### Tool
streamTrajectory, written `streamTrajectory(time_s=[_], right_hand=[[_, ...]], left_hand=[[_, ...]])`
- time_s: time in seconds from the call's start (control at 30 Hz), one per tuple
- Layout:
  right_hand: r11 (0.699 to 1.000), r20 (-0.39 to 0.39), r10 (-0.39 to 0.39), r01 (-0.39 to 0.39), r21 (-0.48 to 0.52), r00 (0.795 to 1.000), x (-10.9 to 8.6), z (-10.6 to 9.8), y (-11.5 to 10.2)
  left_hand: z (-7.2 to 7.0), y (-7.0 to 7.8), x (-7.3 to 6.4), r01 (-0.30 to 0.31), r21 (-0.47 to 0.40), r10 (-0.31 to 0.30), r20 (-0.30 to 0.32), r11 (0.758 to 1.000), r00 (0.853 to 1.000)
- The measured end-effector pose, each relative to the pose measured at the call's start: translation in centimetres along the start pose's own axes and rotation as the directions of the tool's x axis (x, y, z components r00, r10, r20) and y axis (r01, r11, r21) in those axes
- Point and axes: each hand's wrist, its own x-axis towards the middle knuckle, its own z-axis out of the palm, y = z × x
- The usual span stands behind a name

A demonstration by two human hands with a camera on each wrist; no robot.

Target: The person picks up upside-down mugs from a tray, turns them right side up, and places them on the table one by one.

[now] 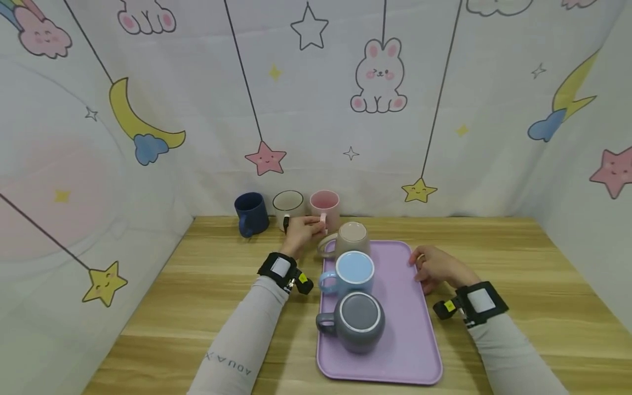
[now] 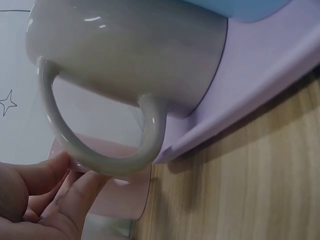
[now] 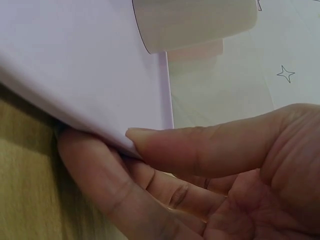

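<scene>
My left hand [image 1: 299, 233] pinches the handle of an upright pink mug [image 1: 333, 215] at the back of the table. In the left wrist view the pink mug [image 2: 117, 200] is partly hidden behind the handle of a beige mug [image 2: 130, 45]. My right hand [image 1: 439, 267] grips the right edge of a lilac tray [image 1: 402, 318] near its far corner, thumb on top and fingers under the rim. Three mugs stand upside down in a column along the tray's left side, handles pointing left: beige, light blue [image 1: 354, 269] and dark grey [image 1: 360, 318].
Left of the pink mug stand a white mug [image 1: 281, 206] with a dark rim and a navy mug [image 1: 253, 214], both upright. A printed curtain [image 1: 340, 126] hangs right behind the wooden table [image 1: 494, 241] and down both sides.
</scene>
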Motion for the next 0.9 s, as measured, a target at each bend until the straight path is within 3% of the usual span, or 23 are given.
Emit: streamTrajectory(time_s=[0.67,0.9], right_hand=[[1.000,-0.003,0.004,-0.004,-0.015,1.000,0.1,0.2,0.0],[0.999,-0.002,0.001,-0.001,-0.037,1.000,0.1,0.2,-0.1]], left_hand=[[-0.6,-0.5,-0.4,0.018,0.042,-0.021,0.057,0.999,0.998],[-1.8,-0.4,-0.9,0.012,0.006,-0.012,0.080,1.000,0.997]])
